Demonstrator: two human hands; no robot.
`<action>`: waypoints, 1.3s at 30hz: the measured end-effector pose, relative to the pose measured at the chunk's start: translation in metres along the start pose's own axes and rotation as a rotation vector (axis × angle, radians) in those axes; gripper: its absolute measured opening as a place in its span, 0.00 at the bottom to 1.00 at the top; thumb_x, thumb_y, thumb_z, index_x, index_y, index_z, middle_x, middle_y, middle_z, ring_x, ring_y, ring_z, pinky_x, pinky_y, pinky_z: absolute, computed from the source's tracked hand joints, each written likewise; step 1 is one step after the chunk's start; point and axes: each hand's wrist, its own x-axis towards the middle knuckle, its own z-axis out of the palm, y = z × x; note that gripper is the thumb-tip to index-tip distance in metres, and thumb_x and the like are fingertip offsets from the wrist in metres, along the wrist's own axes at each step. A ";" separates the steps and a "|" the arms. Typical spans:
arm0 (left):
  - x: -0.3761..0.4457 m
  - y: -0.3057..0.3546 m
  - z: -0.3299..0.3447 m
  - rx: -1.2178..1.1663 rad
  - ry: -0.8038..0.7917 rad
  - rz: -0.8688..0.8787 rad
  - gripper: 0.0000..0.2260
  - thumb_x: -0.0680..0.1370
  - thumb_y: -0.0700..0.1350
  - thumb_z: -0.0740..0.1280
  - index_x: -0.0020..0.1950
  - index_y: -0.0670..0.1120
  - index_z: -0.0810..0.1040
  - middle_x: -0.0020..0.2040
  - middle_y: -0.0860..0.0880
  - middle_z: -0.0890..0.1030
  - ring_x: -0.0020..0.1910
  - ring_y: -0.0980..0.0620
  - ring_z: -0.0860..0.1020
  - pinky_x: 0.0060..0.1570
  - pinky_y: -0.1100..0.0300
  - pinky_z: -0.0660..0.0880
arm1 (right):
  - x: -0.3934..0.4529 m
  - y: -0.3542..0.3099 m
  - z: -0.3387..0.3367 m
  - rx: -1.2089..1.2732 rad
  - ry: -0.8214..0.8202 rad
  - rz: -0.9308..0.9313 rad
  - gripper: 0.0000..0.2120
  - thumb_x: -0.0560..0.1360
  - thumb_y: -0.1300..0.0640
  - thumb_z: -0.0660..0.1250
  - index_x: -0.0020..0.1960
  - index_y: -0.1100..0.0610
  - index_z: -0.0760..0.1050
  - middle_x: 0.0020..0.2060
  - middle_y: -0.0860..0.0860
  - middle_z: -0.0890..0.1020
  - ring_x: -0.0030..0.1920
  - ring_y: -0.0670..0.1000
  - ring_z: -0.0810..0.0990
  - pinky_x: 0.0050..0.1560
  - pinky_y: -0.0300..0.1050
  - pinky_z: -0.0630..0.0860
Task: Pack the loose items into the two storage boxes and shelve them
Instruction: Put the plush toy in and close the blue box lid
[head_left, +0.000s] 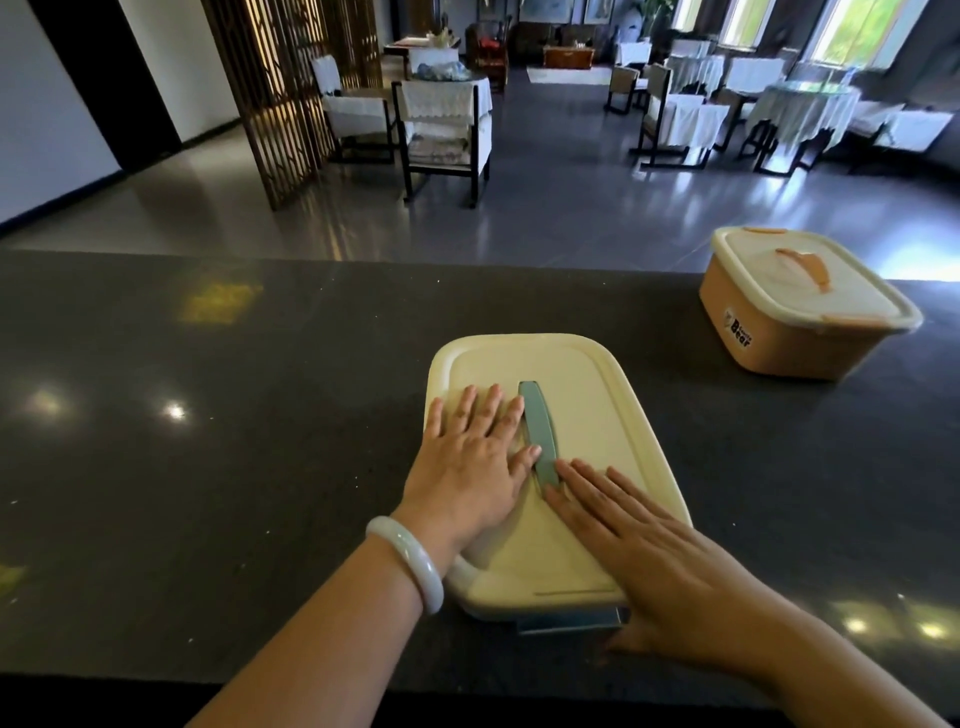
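A storage box with a cream lid and a blue-green handle sits on the dark counter in front of me. My left hand lies flat on the lid's left side, fingers straight. My right hand lies flat across the lid's near right corner, fingertips by the handle. The box's blue-green base shows only at the near edge. A second box, orange with a cream lid and orange handle, stands closed at the far right of the counter. No loose items are visible.
The dark polished counter stretches left and right, its far edge dropping to a grey tiled floor. Beyond stand chairs and tables with white covers and a wooden lattice screen.
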 end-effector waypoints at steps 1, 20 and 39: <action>0.000 0.000 0.000 0.001 -0.003 -0.001 0.28 0.81 0.63 0.41 0.79 0.55 0.40 0.79 0.53 0.40 0.78 0.50 0.38 0.75 0.43 0.40 | 0.000 0.000 0.000 0.009 0.013 -0.001 0.53 0.69 0.26 0.59 0.71 0.43 0.21 0.68 0.39 0.21 0.68 0.39 0.21 0.70 0.44 0.26; 0.002 -0.002 -0.005 -0.029 -0.048 0.004 0.29 0.81 0.64 0.42 0.79 0.55 0.42 0.80 0.53 0.41 0.78 0.50 0.38 0.75 0.42 0.41 | -0.002 0.008 -0.014 0.359 -0.020 0.035 0.40 0.71 0.31 0.61 0.75 0.37 0.43 0.71 0.29 0.40 0.67 0.26 0.34 0.66 0.27 0.31; 0.058 -0.008 -0.009 0.083 -0.032 -0.001 0.28 0.82 0.61 0.42 0.78 0.55 0.37 0.79 0.52 0.38 0.77 0.44 0.37 0.72 0.36 0.38 | 0.193 0.101 -0.082 0.391 0.135 0.441 0.26 0.80 0.41 0.55 0.75 0.49 0.60 0.72 0.52 0.67 0.72 0.55 0.64 0.72 0.55 0.60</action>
